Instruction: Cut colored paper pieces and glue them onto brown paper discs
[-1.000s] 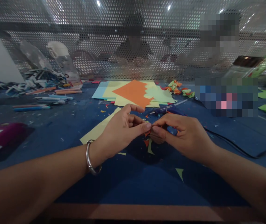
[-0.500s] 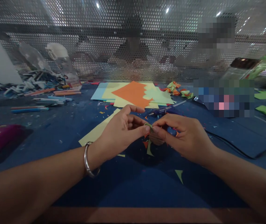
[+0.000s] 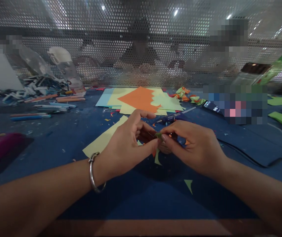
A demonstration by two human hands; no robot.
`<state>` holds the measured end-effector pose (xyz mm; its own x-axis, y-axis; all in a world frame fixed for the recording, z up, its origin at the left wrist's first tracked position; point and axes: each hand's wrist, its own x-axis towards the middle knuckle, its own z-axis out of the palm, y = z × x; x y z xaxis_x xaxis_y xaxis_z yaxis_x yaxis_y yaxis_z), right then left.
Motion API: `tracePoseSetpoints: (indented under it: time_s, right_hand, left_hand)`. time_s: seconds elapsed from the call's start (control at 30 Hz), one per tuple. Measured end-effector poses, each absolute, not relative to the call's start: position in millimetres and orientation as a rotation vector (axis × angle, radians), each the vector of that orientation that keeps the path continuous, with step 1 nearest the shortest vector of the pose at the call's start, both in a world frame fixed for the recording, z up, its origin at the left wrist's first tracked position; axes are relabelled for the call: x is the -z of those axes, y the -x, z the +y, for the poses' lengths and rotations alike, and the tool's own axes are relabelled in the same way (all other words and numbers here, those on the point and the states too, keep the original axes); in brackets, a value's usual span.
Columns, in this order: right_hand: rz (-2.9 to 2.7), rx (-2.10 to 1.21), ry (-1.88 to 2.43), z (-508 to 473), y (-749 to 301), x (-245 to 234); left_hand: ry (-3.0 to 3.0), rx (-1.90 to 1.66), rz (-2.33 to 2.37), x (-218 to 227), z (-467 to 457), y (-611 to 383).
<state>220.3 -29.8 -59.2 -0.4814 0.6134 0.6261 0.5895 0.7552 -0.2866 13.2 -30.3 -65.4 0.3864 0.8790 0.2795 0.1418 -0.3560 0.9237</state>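
Note:
Between the fingertips of both hands is a small green piece of paper [image 3: 158,135], partly hidden by the thumbs. My left hand [image 3: 133,140] pinches it from the left, forefinger raised and clear of it. From the right, my right hand [image 3: 192,143] pinches the same piece between thumb and forefinger. Below the fingers, a thin pale-green paper scrap [image 3: 158,158] lies on the blue table. A pale yellow paper sheet [image 3: 103,138] lies partly behind my left hand. Just beyond my hands rests a dark blue glue gun [image 3: 168,118].
Orange paper [image 3: 138,98] tops a stack of coloured sheets at the back. Crumpled green and orange paper flowers [image 3: 183,94] lie beside it. Pens [image 3: 43,117], a white-capped bottle [image 3: 63,65] and a magenta case [image 3: 1,148] are left. A black cable [image 3: 249,159] runs right.
The green paper between my fingertips has turned slightly and sits a little lower. Both hands stay in nearly the same place, and the view has shifted slightly.

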Motion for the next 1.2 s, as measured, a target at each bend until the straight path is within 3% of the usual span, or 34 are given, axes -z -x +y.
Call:
tracePoseSetpoints:
  time_s: [0.47, 0.93, 1.2]
  right_hand:
    - [-2.206, -0.044, 0.899, -32, -220, 60]
    - [-2.053, -0.403, 1.066, -29, -222, 54]
    - [-2.066, -0.341, 1.046, -30, -223, 52]
  left_hand:
    - [-1.821, -1.029, 0.809, 69, -33, -14]
    - [-2.052, -1.049, 0.860, 61, -36, -12]
    - [-2.189, -1.000, 0.969, 55, -34, -7]
